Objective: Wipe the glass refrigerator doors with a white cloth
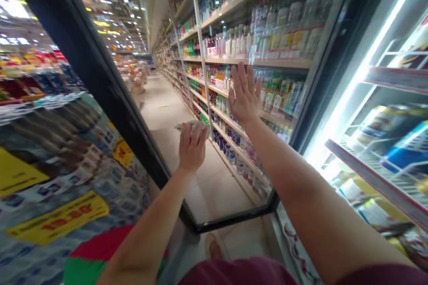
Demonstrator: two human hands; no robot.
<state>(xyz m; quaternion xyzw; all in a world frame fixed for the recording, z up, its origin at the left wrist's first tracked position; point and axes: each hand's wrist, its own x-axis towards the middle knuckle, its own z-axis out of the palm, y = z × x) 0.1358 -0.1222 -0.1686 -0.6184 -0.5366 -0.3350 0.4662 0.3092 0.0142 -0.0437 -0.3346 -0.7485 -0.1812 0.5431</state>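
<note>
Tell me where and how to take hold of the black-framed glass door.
Probably take the black-framed glass door by its long outer frame bar, coming from the left: that straight edge stands away from the white wire shelves, while flat glass offers little hold.

From the head, the camera looks forward and down, close over both arms [297, 182], at a glass door [113, 98].

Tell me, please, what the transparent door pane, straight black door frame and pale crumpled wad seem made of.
Transparent door pane: probably smooth glass; pale shelves show through. Black door frame: perhaps smooth metal or plastic, looking evenly dark. Pale wad: maybe matt cloth or paper; crumpled but blurred.
</note>
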